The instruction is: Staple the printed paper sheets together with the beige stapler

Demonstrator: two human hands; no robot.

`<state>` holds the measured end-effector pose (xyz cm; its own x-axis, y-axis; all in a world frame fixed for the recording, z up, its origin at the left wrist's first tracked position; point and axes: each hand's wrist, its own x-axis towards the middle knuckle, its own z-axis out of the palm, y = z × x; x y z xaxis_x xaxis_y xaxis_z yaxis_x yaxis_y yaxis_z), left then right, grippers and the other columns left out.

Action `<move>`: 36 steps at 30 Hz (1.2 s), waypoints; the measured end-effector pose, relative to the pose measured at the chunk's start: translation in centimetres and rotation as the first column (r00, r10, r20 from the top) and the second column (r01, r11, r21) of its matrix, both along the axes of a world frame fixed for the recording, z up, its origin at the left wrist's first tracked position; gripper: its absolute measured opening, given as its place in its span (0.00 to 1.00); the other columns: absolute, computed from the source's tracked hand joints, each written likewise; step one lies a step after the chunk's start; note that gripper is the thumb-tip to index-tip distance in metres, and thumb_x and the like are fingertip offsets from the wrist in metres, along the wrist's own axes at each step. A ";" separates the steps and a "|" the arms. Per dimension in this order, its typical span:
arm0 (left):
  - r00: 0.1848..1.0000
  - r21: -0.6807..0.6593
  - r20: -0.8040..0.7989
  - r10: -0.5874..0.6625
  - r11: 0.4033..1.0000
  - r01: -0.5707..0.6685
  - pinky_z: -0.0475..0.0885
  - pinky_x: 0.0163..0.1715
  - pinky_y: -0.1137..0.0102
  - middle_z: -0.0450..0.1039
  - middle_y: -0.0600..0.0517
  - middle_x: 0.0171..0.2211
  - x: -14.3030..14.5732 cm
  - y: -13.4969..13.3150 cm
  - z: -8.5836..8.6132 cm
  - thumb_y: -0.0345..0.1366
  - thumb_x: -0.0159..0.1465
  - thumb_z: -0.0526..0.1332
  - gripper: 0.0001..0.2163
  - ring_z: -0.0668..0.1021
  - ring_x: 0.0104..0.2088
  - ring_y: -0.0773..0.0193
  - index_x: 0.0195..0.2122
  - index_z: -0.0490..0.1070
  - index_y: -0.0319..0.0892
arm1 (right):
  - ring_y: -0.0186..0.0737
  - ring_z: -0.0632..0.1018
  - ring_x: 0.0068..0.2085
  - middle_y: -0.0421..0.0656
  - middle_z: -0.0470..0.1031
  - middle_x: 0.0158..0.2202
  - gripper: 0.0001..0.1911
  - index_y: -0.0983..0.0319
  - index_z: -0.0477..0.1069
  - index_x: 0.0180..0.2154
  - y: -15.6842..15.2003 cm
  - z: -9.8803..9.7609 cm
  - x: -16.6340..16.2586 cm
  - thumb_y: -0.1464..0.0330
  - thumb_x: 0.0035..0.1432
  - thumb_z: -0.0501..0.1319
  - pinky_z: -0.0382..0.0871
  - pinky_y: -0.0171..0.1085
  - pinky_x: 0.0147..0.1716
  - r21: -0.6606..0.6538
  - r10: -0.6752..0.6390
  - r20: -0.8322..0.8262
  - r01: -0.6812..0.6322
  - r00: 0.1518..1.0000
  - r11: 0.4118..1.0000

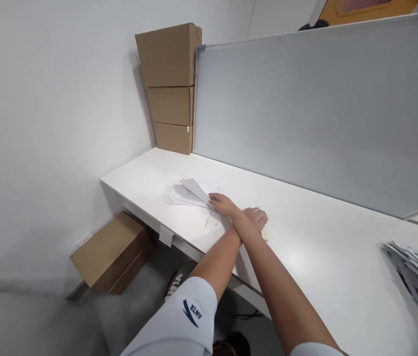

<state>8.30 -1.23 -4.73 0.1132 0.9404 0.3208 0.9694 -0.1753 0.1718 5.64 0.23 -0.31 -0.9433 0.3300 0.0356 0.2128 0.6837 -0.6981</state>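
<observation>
My forearms cross over the white table (305, 267), the right one lying over the left. My right hand (223, 204) reaches to the left, its fingers closed on the edge of a sheet of paper (196, 190) that is partly raised. That sheet belongs to a loose, fanned pile of printed papers (179, 198). My left hand (256, 217) rests on the table to the right of it, fingers curled down. Beneath its palm shows a pale, yellowish thing (265, 233), mostly hidden, whose kind I cannot tell.
Small scraps (211, 222) lie near the pile. Stacked cardboard boxes (172, 104) stand at the table's far corner beside a grey partition (305, 113). A blurred stack of papers or bags (412, 282) sits at the right. Another cardboard box (110, 247) stands below the table's left end.
</observation>
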 end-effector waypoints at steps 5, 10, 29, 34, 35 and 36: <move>0.999 0.006 0.036 0.022 1.000 -0.022 0.70 0.49 0.63 0.74 0.48 0.46 0.1 0.3 -0.2 0.36 0.59 0.64 0.08 0.73 0.49 0.56 0.40 0.72 0.43 | 0.48 0.72 0.58 0.48 0.71 0.58 0.22 0.62 0.71 0.56 -0.3 0.6 0.2 0.65 0.61 0.55 0.62 0.43 0.60 0.008 -0.011 0.019 0.011 1.000 1.000; 1.000 -0.002 0.001 0.022 1.000 -0.022 0.69 0.50 0.62 0.74 0.47 0.47 0.1 0.5 -0.5 0.37 0.60 0.63 0.09 0.73 0.50 0.55 0.41 0.71 0.42 | 0.48 0.72 0.58 0.48 0.71 0.58 0.22 0.62 0.71 0.56 -0.3 0.7 0.3 0.65 0.61 0.55 0.62 0.44 0.60 0.016 -0.005 0.023 0.005 1.000 1.000; 0.994 0.010 0.106 0.033 0.999 -0.035 0.71 0.50 0.60 0.74 0.48 0.45 0.3 0.2 -0.1 0.37 0.59 0.64 0.08 0.74 0.49 0.54 0.39 0.72 0.44 | 0.43 0.73 0.36 0.45 0.76 0.34 0.13 0.60 0.70 0.31 0.1 -0.4 0.0 0.66 0.60 0.49 0.67 0.39 0.42 0.092 -0.054 -0.046 0.058 0.997 0.994; 0.983 -0.026 0.178 0.038 0.999 -0.034 0.71 0.51 0.58 0.75 0.46 0.44 0.5 -0.1 0.9 0.35 0.60 0.63 0.06 0.74 0.49 0.53 0.39 0.72 0.43 | 0.42 0.69 0.32 0.43 0.70 0.28 0.12 0.58 0.61 0.25 -0.1 1.3 0.1 0.65 0.60 0.48 0.65 0.39 0.39 0.088 -0.115 -0.117 0.125 0.986 0.988; 0.968 -0.028 0.245 0.051 0.999 -0.045 0.71 0.51 0.57 0.75 0.46 0.43 0.6 -0.3 1.3 0.34 0.60 0.62 0.06 0.74 0.48 0.53 0.39 0.73 0.43 | 0.42 0.69 0.33 0.43 0.69 0.28 0.12 0.58 0.61 0.25 -0.2 1.7 0.7 0.64 0.61 0.48 0.65 0.39 0.39 0.061 -0.160 -0.159 0.172 0.974 0.983; 0.947 -0.025 0.314 0.065 0.998 -0.060 0.70 0.52 0.57 0.75 0.45 0.43 0.7 -0.5 1.7 0.34 0.61 0.61 0.06 0.75 0.48 0.52 0.39 0.73 0.42 | 0.42 0.69 0.34 0.43 0.69 0.28 0.13 0.58 0.61 0.27 -0.5 2.0 1.6 0.63 0.62 0.48 0.65 0.39 0.39 0.021 -0.220 -0.203 0.229 0.954 0.973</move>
